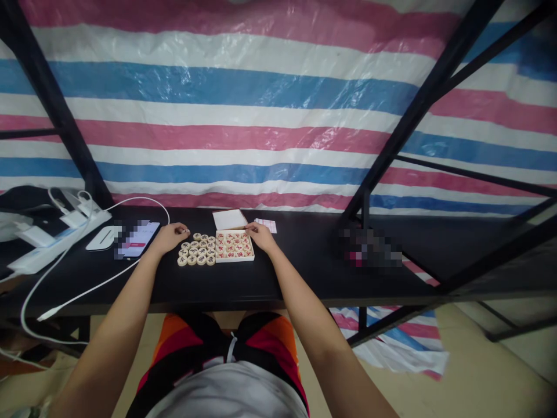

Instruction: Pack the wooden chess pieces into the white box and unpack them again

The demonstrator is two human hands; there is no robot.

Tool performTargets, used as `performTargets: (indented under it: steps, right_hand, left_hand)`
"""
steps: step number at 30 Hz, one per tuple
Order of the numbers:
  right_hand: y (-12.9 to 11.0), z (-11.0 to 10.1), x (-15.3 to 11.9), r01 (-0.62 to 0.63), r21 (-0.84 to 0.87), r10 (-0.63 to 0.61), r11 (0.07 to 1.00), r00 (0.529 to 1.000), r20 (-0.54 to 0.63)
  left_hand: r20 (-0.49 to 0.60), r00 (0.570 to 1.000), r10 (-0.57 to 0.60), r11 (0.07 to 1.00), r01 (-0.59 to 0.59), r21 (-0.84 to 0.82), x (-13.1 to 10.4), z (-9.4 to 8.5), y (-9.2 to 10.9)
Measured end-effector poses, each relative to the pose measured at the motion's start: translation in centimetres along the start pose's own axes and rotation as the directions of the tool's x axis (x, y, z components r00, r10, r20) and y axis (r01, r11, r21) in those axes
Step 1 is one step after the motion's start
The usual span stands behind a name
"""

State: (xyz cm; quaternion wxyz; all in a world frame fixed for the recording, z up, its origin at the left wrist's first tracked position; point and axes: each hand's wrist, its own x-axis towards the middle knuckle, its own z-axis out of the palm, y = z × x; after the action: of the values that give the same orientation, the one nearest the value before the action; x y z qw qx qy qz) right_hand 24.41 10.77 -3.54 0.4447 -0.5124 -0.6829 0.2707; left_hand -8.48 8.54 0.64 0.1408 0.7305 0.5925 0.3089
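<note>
On the black table, a white box (235,259) holds several round pieces with red characters in rows. Left of it, touching or nearly so, lie several round pieces with dark characters (202,252), also in rows. My left hand (173,235) is closed at the upper left of these pieces, its fingertips pinched on a small pale piece. At the box's upper right corner is my right hand (260,234), thumb and fingers closed on the edge there. Behind the box rests a white lid (229,219), tilted. A printed paper card (266,225) lies beyond my right hand.
At the left are a phone (138,238), a white power strip (56,244) with plugs, and loose white cables. A blurred dark object (369,248) sits at the right. Black metal posts and a striped plastic sheet (239,139) stand behind the table (304,267).
</note>
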Motion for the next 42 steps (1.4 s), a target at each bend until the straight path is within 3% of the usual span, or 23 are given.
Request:
performTargets:
  steps: [3, 6, 9, 16, 20, 25, 35, 42]
  right_hand:
    - [0.0, 0.1, 0.0, 0.008, -0.001, -0.008, 1.0, 1.0, -0.002]
    - [-0.1, 0.1, 0.0, 0.014, 0.0, -0.014, 1.0, 1.0, 0.001]
    - [-0.1, 0.1, 0.0, 0.012, 0.0, -0.012, 1.0, 1.0, 0.003]
    - [-0.1, 0.1, 0.0, 0.013, -0.024, -0.013, 1.0, 1.0, -0.007]
    - [-0.2, 0.1, -0.1, 0.013, -0.032, -0.013, 0.999, 1.0, -0.002]
    - [-0.4, 0.1, -0.1, 0.006, -0.033, -0.006, 0.999, 1.0, -0.003]
    - [-0.4, 0.0, -0.1, 0.004, -0.05, -0.004, 0.999, 1.0, 0.006]
    - [-0.3, 0.1, -0.1, 0.005, -0.064, -0.005, 0.998, 1.0, 0.008]
  left_hand:
    - [-0.119, 0.989, 0.084, 0.99, -0.096, -0.1, -0.5, 0.6, 2.3]
    - [-0.051, 0.98, 0.191, 0.964, -0.197, -0.182, -1.0, 1.6, 4.7]
    - [0.047, 0.965, 0.256, 0.954, -0.245, -0.172, -1.1, 2.6, 5.8]
    - [0.138, 0.951, 0.276, 0.961, -0.272, -0.046, -0.4, 3.2, 5.4]
    - [0.125, 0.949, 0.289, 0.957, -0.285, -0.048, -0.3, 3.0, 5.7]
    - [0.184, 0.92, 0.345, 0.938, -0.341, -0.059, -0.4, 3.4, 5.9]
    - [0.145, 0.953, 0.267, 0.96, -0.251, -0.122, -0.2, 3.8, 5.5]
    - [0.126, 0.93, 0.347, 0.937, -0.336, -0.1, -0.6, 3.7, 6.2]
